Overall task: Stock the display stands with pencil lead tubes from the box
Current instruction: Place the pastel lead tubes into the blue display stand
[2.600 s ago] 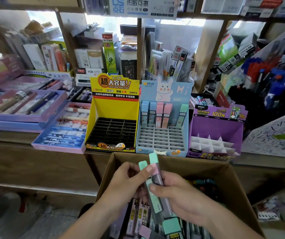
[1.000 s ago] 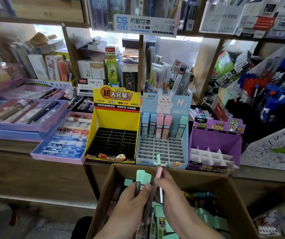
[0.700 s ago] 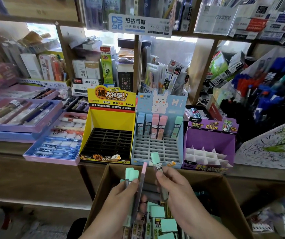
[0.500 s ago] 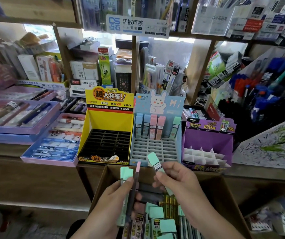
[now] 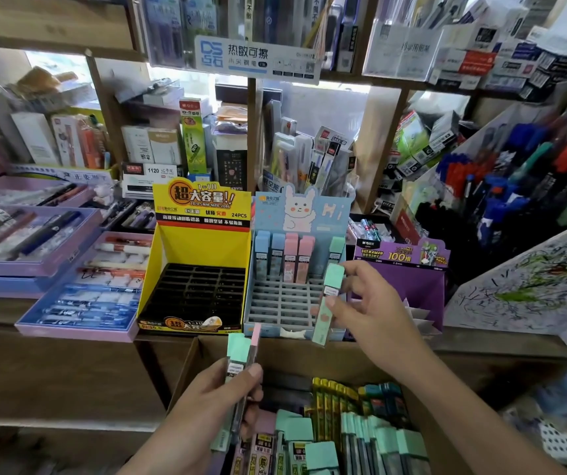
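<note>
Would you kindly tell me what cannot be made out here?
- Head view: the purple display stand has its dividers mostly hidden by the right hand.
- Head view: the left hand covers the lower parts of its tubes, so their number is unclear.
- Head view: the bottom edge cuts off the cardboard box.
- Head view: the label on the mint-capped tube is too small to read.

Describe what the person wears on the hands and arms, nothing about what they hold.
Nothing is worn. The left hand and right hand are bare: no gloves, rings or wristbands show. The left forearm and right forearm are uncovered down to the picture's bottom edge, with no sleeve in sight. The thumbnails that show look short and unpainted.
</note>
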`<state>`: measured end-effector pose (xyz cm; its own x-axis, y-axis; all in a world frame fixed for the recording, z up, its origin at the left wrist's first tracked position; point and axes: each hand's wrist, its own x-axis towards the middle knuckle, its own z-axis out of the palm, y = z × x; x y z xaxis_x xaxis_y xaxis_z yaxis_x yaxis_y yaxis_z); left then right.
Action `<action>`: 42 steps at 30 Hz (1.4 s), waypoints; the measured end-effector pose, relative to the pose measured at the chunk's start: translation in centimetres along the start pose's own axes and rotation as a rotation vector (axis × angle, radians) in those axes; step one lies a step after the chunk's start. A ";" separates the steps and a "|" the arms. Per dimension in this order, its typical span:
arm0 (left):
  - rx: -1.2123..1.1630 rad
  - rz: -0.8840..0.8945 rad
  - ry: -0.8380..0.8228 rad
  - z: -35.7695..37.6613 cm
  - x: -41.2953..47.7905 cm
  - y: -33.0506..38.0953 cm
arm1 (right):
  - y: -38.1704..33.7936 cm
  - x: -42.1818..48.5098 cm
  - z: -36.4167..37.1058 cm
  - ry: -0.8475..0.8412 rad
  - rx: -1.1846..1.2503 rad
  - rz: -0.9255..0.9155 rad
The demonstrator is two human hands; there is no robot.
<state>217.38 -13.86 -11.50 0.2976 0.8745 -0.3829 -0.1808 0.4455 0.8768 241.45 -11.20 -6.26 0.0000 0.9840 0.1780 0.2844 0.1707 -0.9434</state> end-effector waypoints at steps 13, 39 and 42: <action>0.033 0.033 0.054 -0.9 1.2 -0.9 | -2.6 6.0 -3.4 0.130 -0.353 -0.199; -0.051 0.056 0.058 -1.4 1.5 -1.3 | -2.6 11.3 -3.3 0.048 -0.860 -0.210; -0.062 0.050 0.067 -1.3 1.5 -1.2 | -2.4 11.5 -3.5 0.041 -0.873 -0.195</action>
<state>216.79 -12.86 -13.52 0.2238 0.9059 -0.3595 -0.2521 0.4101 0.8765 244.08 -0.45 -0.96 -0.0953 0.9360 0.3389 0.9110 0.2192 -0.3492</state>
